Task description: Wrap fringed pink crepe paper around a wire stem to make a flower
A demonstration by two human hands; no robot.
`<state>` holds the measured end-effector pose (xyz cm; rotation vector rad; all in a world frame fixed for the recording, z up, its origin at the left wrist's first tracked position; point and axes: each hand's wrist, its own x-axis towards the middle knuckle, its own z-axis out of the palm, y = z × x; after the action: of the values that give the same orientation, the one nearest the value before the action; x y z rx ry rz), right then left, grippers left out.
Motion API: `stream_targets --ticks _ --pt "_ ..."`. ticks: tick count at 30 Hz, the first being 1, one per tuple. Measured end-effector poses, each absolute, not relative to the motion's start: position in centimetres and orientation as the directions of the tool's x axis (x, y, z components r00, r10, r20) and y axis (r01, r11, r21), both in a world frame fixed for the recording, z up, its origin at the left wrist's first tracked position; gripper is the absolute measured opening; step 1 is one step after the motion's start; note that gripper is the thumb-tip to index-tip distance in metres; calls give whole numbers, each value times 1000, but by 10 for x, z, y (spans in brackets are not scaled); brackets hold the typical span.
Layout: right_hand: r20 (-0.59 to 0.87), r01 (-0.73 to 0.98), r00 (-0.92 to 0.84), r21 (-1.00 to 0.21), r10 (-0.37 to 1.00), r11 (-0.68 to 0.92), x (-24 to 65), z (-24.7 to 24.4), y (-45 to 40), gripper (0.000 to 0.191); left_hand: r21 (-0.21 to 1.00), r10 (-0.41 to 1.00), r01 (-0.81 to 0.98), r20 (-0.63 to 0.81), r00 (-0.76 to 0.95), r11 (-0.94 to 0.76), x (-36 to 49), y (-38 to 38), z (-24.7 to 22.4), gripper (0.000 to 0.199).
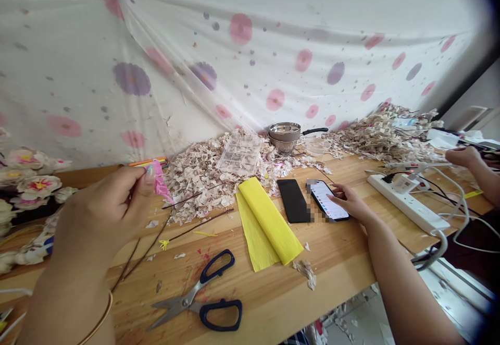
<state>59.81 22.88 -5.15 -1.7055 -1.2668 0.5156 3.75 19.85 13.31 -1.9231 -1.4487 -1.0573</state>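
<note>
Above the table [336,251], the left hand [103,207] pinches 1 pink scrap [160,181]; the right hand [354,204], fingers loose, touches a phone [321,194].

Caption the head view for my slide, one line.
Left hand pinches a pink scrap, right hand at a lit phone, with yellow paper and open scissors on the wooden table.

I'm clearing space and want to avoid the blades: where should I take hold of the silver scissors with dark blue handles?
Probably best by the dark blue handle loops, from the right: the silver metal scissors lie open, loops on the right and pointed blades towards the left.
</note>
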Motion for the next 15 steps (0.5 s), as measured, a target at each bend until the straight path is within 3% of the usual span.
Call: stream_targets --ticks 9,15 --pt "192 517 379 -855 906 -35 599 -53 230 61 159 681 955 730 56 -250 45 188 143 35" --pt "192 527 368 -849 910 -34 601 -53 229 61 134 663 951 743 90 -278 43 188 144 33"
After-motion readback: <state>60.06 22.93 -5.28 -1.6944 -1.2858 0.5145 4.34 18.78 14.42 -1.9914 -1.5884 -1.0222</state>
